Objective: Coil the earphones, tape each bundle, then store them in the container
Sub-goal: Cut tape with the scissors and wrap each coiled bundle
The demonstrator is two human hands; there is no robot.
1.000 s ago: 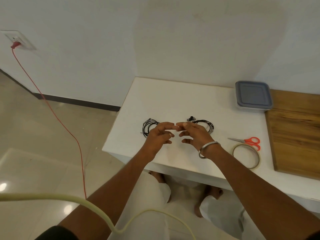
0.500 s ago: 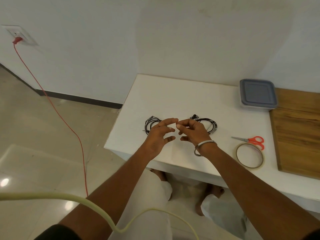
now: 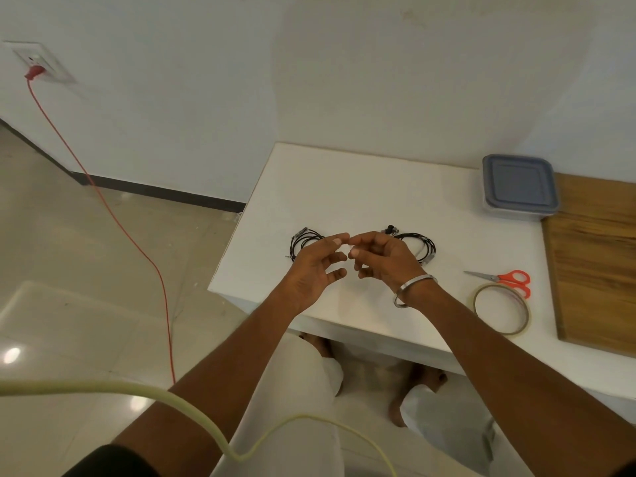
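Two black coiled earphones lie on the white table (image 3: 344, 187): the left coil (image 3: 303, 237) and the right coil (image 3: 421, 242), each partly hidden behind a hand. My left hand (image 3: 313, 270) and my right hand (image 3: 385, 259) hover just above the table between the coils, fingertips meeting. They seem to pinch a small piece of clear tape (image 3: 348, 245) between them; it is barely visible. The closed grey-lidded container (image 3: 519, 185) stands at the back right.
A tape roll (image 3: 509, 332) and orange-handled scissors (image 3: 509, 278) lie right of my right wrist. A wooden board (image 3: 599, 256) covers the table's right end. A red cable (image 3: 103, 201) hangs from a wall socket; a pale cable (image 3: 172, 395) crosses below.
The hands stay together between the coils; the fingers shifted only slightly. The view drifted a little, nothing on the table moved.
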